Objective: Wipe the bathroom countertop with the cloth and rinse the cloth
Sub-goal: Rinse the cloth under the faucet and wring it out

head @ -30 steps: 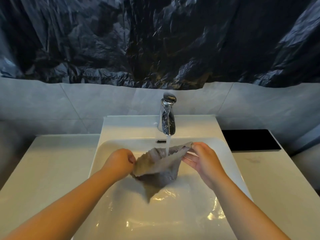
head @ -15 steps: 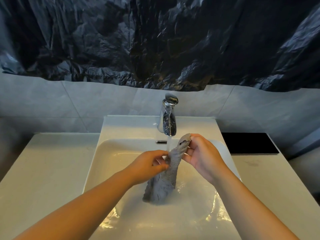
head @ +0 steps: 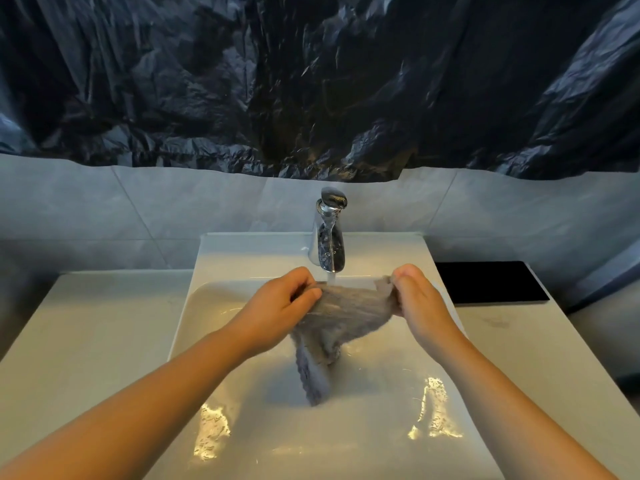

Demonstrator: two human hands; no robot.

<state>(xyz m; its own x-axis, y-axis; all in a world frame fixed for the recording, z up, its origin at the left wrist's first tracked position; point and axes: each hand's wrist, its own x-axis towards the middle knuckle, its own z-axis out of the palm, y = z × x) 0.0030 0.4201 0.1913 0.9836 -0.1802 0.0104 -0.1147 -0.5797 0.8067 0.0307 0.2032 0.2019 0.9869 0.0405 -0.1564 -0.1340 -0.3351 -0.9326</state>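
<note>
Two bare forearms are seen reaching in from the near edge over a glossy white rectangular ceramic basin (head: 346,445), in whose wet bottom bright reflections are caught. The basin is set into a pale grey table (head: 86,341), which is spread out to either side of it. Above the middle of the basin a wet grey terry cloth (head: 346,310) is held stretched between both hands. Its lower part is left hanging in a narrow fold toward the basin floor, and whether the tip touches the floor cannot be told. The left end of the cloth is gripped by the left hand (head: 277,306), whose fingers are curled over it. The upper right corner is pinched by the right hand (head: 419,303) between thumb and fingers. A thin stream of water (head: 331,280) is run onto the top edge of the cloth from a chrome single-lever tap (head: 329,237) mounted on the basin's back ledge. A flat black rectangular mat (head: 491,282) is laid on the table at the far right. Behind, a grey tiled wall (head: 173,202) is covered in its upper part by crumpled dark plastic sheeting (head: 311,81).
</note>
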